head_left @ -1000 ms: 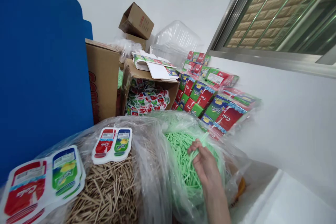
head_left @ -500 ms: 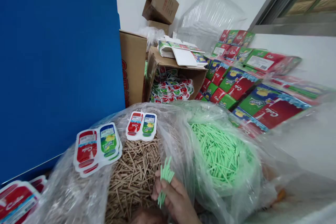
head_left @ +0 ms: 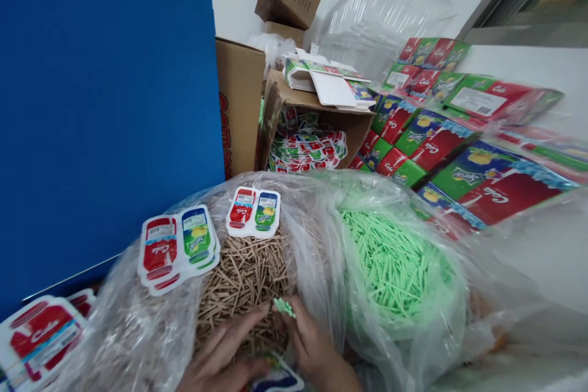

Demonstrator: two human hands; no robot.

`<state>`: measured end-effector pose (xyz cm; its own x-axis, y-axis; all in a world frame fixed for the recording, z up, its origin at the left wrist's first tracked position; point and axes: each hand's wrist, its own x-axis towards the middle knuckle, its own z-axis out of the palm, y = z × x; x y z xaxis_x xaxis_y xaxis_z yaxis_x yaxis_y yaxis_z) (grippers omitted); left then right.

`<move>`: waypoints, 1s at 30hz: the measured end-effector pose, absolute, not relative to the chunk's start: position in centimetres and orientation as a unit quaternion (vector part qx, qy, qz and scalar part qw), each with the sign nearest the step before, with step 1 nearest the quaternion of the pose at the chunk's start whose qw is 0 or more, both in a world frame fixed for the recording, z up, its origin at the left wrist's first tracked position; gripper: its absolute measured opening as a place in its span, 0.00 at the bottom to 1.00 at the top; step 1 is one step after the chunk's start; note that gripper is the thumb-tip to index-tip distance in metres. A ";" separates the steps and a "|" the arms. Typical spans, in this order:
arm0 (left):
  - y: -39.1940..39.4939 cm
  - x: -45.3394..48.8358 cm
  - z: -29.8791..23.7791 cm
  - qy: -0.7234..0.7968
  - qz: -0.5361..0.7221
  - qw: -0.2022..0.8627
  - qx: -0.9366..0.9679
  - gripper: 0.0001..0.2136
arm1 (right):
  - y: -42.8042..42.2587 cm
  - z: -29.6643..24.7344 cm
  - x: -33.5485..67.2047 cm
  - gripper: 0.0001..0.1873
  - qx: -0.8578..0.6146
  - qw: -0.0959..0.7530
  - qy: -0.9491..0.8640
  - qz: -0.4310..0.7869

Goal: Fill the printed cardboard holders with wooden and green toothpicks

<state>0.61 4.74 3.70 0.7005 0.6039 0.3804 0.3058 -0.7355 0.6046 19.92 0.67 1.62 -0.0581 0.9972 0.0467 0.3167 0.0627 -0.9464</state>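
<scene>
My right hand is closed around a small bundle of light green sticks, with their ends showing above the fingers. Beside it, my left hand has its fingers stretched out, the tips close to the bundle. Whether they touch it I cannot tell. Below and between both hands, part of a printed card with blue and green shows near the left thumb; most of it is hidden. Under the hands lies a heap of brown sticks in a clear plastic bag. To the right, another clear bag holds loose green sticks.
Cola and Sprite cards rest on the bag at left, with another double card at its back edge. A cardboard box full of cards stands behind. Printed boxes are stacked at right. A blue panel rises at left.
My left hand has come up from the bottom edge beside my right. The green bundle has tilted so that its ends face me. A card has appeared below the hands. The view has shifted slightly.
</scene>
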 end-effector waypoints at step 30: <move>4.2 1.5 2.1 0.573 0.335 0.608 0.437 0.16 | -0.6 1.4 19.2 0.16 -0.570 0.396 -0.563 0.448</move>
